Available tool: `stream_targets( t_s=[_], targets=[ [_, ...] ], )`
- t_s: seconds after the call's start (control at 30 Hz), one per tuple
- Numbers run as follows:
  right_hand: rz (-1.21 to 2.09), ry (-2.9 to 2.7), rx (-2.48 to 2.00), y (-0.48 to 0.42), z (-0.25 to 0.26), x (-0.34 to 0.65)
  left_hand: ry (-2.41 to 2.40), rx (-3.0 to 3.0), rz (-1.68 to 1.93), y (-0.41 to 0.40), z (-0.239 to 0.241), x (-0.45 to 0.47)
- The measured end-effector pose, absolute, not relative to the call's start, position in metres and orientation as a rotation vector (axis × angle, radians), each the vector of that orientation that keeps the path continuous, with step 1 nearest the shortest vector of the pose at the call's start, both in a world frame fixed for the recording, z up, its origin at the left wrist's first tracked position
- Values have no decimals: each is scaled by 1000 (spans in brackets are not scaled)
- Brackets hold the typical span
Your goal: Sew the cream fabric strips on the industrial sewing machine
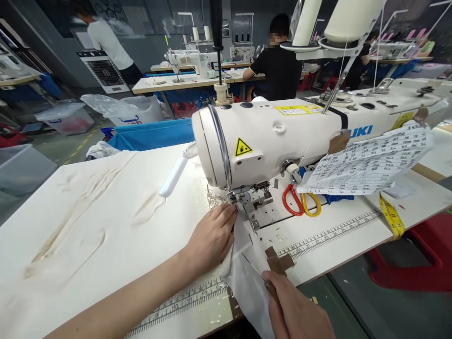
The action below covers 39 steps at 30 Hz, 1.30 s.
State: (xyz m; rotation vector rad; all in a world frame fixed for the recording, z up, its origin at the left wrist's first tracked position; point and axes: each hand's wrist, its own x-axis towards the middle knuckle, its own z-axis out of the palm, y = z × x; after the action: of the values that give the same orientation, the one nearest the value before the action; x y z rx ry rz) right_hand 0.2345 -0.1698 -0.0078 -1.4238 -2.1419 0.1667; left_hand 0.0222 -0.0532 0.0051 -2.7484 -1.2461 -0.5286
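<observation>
A white sewing machine [282, 136] stands on the white table [88, 226]. A piece of thin white fabric [243, 273] runs from under its presser foot [247, 200] down over the table's front edge. My left hand [212, 238] lies on the fabric just left of the presser foot, fingers together and pressing it flat. My right hand [296, 310] is at the table's front edge, fingers closed on the fabric's lower part, with a thin metal tool tip showing at its fingertips.
Red- and yellow-handled scissors [300, 202] lie under the machine arm. A printed paper sheet [370, 162] is taped to the machine. A yellow tape measure [391, 219] hangs at the right. A seated person in black [278, 66] works behind; another stands far left.
</observation>
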Motion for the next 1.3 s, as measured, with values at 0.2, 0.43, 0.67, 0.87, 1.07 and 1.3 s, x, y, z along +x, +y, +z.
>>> stream_targets(
  t_s=[0.2, 0.43, 0.67, 0.87, 1.07, 1.3],
  targets=[
    [103, -2266, -1346, -164, -12, 244, -1190, -2807, -602, -54, 4, 12],
    [51, -2343, -1348, -156, -6, 241, -1245, -2793, -591, -53, -1, 13],
    [71, -2361, -1388, -144, 2, 235, -1289, -2770, -534, -57, 3, 19],
    [75, -2350, -1436, -139, 3, 232, -1334, -2670, -462, -63, 3, 27],
    [17, -2372, -1463, -134, 3, 228, -1301, -2677, -427, -71, 3, 27],
    [54, -2365, -1453, -131, 2, 226, -1245, -2713, -431, -75, 5, 26]
  ],
)
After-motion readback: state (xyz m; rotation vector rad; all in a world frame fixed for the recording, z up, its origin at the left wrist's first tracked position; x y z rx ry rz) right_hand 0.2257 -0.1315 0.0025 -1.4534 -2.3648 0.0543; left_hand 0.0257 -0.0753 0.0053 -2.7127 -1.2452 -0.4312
